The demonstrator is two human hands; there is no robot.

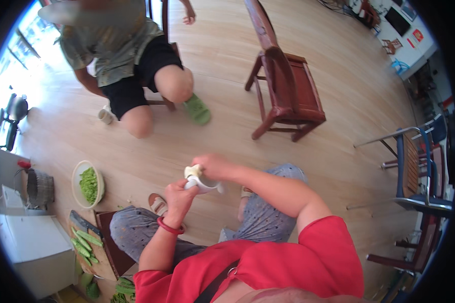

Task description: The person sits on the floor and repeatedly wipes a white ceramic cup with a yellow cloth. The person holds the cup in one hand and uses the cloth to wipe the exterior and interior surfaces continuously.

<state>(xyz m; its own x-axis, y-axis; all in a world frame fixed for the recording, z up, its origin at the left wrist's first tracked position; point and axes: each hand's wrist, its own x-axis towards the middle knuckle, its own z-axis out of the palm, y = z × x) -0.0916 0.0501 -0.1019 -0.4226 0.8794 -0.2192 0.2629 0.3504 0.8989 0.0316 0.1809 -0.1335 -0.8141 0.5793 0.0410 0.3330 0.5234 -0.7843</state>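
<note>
Left hand [179,194] has its fingers wrapped snug around a small white cup-shaped thing [202,184], held out in front over the knees and above the wooden floor [227,65]. Right hand [212,165] is curled over the top of it, fingers pinched on a pale yellowish bit [191,170] poking out (can't tell what it is). There's a red bangle [170,227] on the left wrist. Down to the left a cutting board [93,255] carries sliced green vegetables [83,241] and a cleaver [81,221], with a bowl of green pieces [88,184] on the floor nearby. Another person sits opposite, next to an empty red-brown wooden chair [288,86].
</note>
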